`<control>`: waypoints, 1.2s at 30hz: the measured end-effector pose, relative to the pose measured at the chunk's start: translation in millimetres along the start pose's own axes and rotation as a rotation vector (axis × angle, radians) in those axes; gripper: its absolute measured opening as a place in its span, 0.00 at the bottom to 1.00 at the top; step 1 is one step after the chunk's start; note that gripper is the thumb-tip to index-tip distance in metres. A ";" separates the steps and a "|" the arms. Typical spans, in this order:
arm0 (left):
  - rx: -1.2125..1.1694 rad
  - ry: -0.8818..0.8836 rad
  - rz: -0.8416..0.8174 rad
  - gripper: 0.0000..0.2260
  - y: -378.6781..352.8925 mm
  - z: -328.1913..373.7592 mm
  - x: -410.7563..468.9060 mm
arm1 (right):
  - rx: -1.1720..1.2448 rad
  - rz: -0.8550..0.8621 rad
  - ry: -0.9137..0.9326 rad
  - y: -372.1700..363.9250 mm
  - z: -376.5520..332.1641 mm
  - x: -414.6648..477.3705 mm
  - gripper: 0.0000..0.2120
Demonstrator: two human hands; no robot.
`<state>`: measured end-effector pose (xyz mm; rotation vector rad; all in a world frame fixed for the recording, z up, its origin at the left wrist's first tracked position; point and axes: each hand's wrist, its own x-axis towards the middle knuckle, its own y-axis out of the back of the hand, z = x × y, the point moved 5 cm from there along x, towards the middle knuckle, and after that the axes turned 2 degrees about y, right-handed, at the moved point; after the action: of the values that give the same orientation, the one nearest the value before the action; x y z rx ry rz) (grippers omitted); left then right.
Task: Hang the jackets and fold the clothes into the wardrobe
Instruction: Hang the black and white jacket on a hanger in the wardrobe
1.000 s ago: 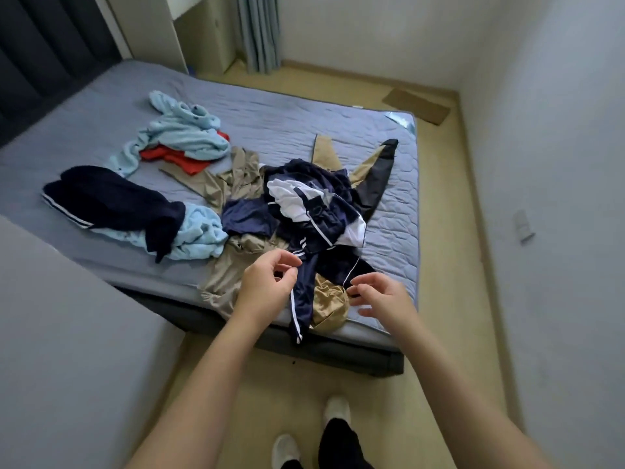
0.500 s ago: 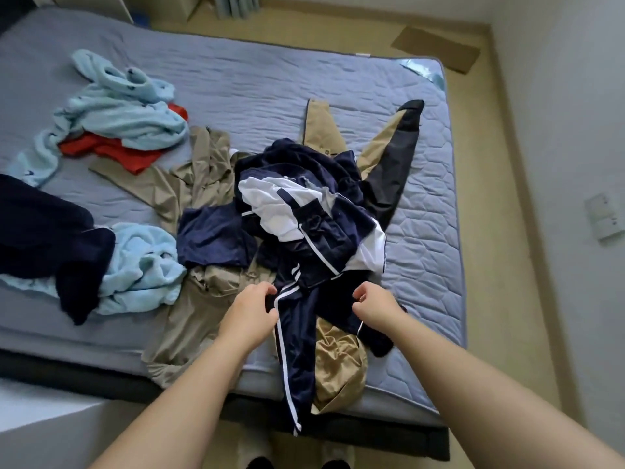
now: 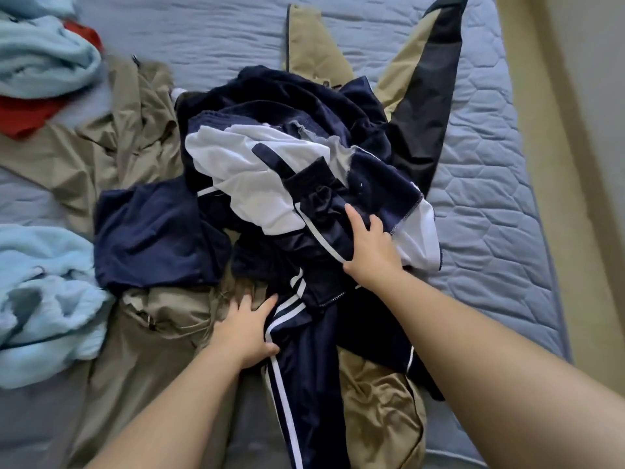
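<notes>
A tangled navy track jacket with white panels and stripes (image 3: 270, 184) tops the clothes pile on the bed. My right hand (image 3: 370, 247) lies on its right side, fingertips dug into a navy fold next to a white stripe. A navy striped sleeve or leg (image 3: 297, 384) of the same pile hangs toward the bed's near edge. Where that striped piece leaves the pile, my left hand (image 3: 245, 330) grips its edge, thumb hooked at the stripe. Beneath it all lie khaki garments (image 3: 145, 340).
A khaki and black jacket (image 3: 429, 96) spreads out behind the pile. Light blue fleece pieces (image 3: 44, 299) and a red garment (image 3: 23, 113) lie at the left. Blue quilted mattress (image 3: 490, 198) shows on the right, with tan floor (image 3: 558, 164) beyond its edge.
I have leaned in closer over the bed. Both hands moved forward into the pile, the right up onto the navy and white jacket, the left onto the striped piece.
</notes>
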<state>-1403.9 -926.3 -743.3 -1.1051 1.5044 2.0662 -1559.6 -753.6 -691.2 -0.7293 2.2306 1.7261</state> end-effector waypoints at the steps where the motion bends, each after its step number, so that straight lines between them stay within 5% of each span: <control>1: 0.007 -0.012 0.001 0.42 -4.7 -2.9 6.4 | 0.005 0.013 0.010 -3.8 0.4 7.1 0.37; 4: 0.003 -0.030 -0.033 0.41 -6.9 -6.5 18.6 | 0.133 0.019 0.021 -11.9 2.5 10.6 0.16; 8: -0.079 -0.023 -0.070 0.36 5.9 -2.0 13.9 | 0.327 -0.162 0.058 -20.7 8.6 -13.0 0.06; 13: -0.916 0.036 0.305 0.12 68.6 19.9 -4.4 | 0.420 -0.096 0.133 -3.6 16.8 -55.3 0.05; 17: -1.484 0.108 0.058 0.15 93.0 49.6 -9.0 | 0.481 -0.278 0.336 6.4 -8.2 -99.1 0.09; 23: -1.585 0.214 0.105 0.08 105.0 52.6 -35.1 | 0.265 -0.403 0.318 21.7 -4.4 -113.5 0.13; 26: -1.316 0.278 0.108 0.14 104.1 42.6 -53.8 | 0.273 -0.499 0.265 26.4 1.2 -117.6 0.11; 30: -0.968 0.113 -0.075 0.14 100.5 36.9 -81.1 | 0.167 -0.662 0.164 19.6 12.7 -128.3 0.15; 32: -0.508 -0.029 -0.107 0.04 103.9 32.9 -95.0 | 0.215 -0.567 0.078 25.6 19.5 -122.9 0.26; 36: 0.262 -0.350 0.060 0.06 113.5 28.1 -114.6 | 0.693 -0.328 -0.145 42.6 9.1 -101.3 0.35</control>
<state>-1418.9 -924.9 -580.3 -0.5738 1.5824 1.9070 -1496.3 -712.4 -610.8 -0.7075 2.2268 0.7474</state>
